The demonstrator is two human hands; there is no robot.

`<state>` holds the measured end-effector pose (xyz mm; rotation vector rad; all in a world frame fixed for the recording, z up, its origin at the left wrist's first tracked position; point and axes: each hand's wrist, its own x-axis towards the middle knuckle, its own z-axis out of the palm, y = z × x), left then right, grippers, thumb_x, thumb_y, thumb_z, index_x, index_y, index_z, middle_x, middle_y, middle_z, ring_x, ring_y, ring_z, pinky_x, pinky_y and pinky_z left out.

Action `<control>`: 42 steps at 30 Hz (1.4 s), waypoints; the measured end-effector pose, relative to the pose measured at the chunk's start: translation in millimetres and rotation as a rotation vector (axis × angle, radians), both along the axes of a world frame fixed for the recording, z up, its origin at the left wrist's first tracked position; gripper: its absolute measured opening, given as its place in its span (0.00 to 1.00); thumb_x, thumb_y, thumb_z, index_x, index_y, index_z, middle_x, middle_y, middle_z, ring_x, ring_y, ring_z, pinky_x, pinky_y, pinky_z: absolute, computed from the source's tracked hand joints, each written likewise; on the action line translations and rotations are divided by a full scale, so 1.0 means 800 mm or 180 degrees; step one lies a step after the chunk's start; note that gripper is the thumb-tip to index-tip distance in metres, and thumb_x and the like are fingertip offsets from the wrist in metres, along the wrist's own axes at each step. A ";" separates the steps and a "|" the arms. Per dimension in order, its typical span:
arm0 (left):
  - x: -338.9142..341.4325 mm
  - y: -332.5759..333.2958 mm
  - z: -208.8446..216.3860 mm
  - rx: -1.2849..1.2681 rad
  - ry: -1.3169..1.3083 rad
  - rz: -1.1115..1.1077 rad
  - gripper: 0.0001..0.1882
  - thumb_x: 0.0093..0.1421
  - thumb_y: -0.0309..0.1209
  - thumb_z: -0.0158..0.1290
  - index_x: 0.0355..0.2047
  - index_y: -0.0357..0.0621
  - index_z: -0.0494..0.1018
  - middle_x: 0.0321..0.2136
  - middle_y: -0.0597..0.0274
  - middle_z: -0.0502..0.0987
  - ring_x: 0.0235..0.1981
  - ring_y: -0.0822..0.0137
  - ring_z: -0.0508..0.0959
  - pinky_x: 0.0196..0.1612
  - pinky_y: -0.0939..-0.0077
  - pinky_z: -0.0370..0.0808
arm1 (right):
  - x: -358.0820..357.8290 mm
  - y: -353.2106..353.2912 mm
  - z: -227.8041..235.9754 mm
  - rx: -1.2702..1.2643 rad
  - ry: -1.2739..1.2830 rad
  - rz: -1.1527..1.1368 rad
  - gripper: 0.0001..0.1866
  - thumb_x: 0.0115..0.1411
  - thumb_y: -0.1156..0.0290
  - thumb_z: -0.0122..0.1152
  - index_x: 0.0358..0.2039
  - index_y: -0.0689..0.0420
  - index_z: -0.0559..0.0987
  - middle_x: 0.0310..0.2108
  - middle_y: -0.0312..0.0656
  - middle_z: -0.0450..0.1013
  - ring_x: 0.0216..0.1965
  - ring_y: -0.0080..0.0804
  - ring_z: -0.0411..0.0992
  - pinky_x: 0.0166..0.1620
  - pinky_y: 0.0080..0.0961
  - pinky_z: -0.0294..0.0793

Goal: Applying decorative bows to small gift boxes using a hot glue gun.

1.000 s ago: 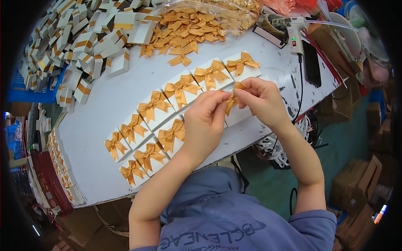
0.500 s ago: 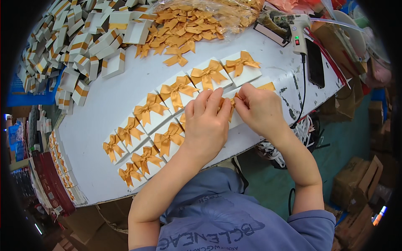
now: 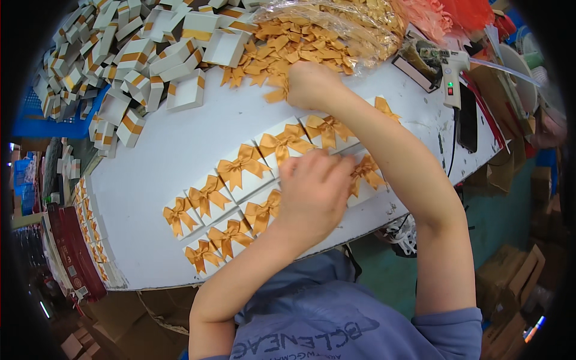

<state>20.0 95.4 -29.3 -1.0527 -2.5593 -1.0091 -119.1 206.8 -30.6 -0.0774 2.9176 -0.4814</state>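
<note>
Two slanting rows of white boxes topped with gold satin bows [image 3: 242, 167] stand on the white table [image 3: 144, 204]. My left hand [image 3: 318, 186] rests over the near row's right part, slightly blurred, its fingers curved and a little apart, beside a bow [image 3: 366, 173]. It hides the boxes below. My right hand [image 3: 312, 86] reaches across the boxes to the near edge of a heap of loose gold bows [image 3: 294, 45]. Its fingers are curled and mostly out of sight under the hand, so what they grip cannot be seen. A loose bow [image 3: 276, 93] lies against it.
White boxes with gold bands [image 3: 138, 54] are heaped at the far left, partly over a blue basket [image 3: 51, 127]. Clear plastic [image 3: 360, 30] covers part of the bow heap. A corded glue gun [image 3: 451, 81] and a dark phone [image 3: 467, 120] lie at the right.
My right hand has left the bow beside my left hand and moved up to the loose bow heap. My left hand has shifted slightly right and down. The whole view has shifted a little.
</note>
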 end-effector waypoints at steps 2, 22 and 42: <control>-0.027 -0.028 0.008 0.0089 0.0298 0.0202 0.17 0.45 0.24 0.54 0.38 0.45 0.69 0.33 0.65 0.71 0.40 0.64 0.70 0.44 0.68 0.58 | 0.006 0.009 0.008 -0.0485 -0.0232 -0.0021 0.12 0.40 0.66 0.60 0.22 0.63 0.78 0.20 0.47 0.73 0.24 0.37 0.73 0.28 0.29 0.71; -0.023 0.028 0.003 0.2696 -0.1967 0.0043 0.03 0.54 0.16 0.47 0.29 0.34 0.67 0.28 0.59 0.73 0.30 0.73 0.74 0.30 0.82 0.71 | 0.181 0.076 0.038 -0.3970 0.0335 -0.1046 0.08 0.57 0.69 0.55 0.33 0.60 0.73 0.23 0.29 0.70 0.21 0.08 0.62 0.21 0.07 0.58; 0.009 0.098 -0.007 -0.0374 -0.0092 -0.0277 0.14 0.48 0.23 0.53 0.38 0.36 0.72 0.37 0.58 0.71 0.37 0.61 0.72 0.41 0.68 0.67 | 0.217 0.159 -0.025 -0.1903 0.0998 -0.1040 0.07 0.52 0.74 0.60 0.27 0.62 0.72 0.13 0.31 0.65 0.16 0.14 0.60 0.21 0.12 0.60</control>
